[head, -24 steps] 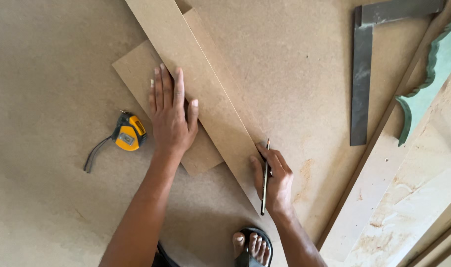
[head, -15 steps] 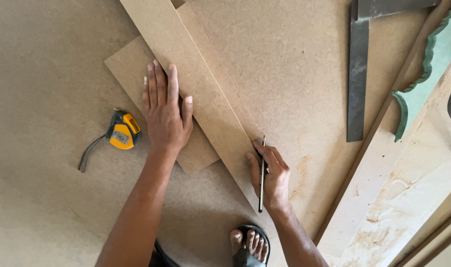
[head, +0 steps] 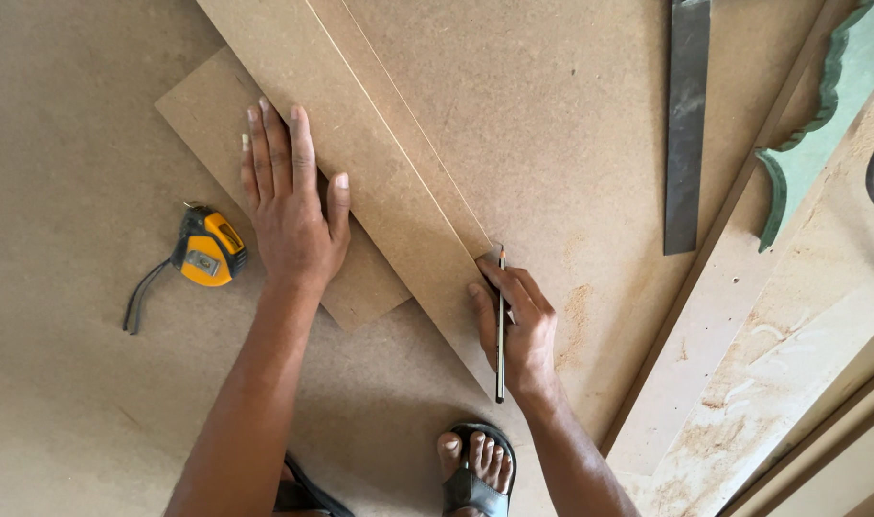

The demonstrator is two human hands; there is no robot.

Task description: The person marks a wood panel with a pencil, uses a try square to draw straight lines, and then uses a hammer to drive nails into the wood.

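While a sandalled foot [head: 477, 469] shows at the bottom edge, the right hand [head: 515, 325] grips a pencil [head: 500, 325], its tip at the corner of a long board strip [head: 360, 153]. Marking seems to be the step in hand; it calls for a steady strip. Further up, the left hand [head: 293, 206] lies flat and empty (fingers spread), pressing the strip and a smaller panel [head: 207, 115] beneath onto the big sheet [head: 73, 402]. A yellow tape measure [head: 205, 251] lies just left. Farther right sit a metal square [head: 686, 124] and green moulding [head: 820, 124], well apart from the hands.
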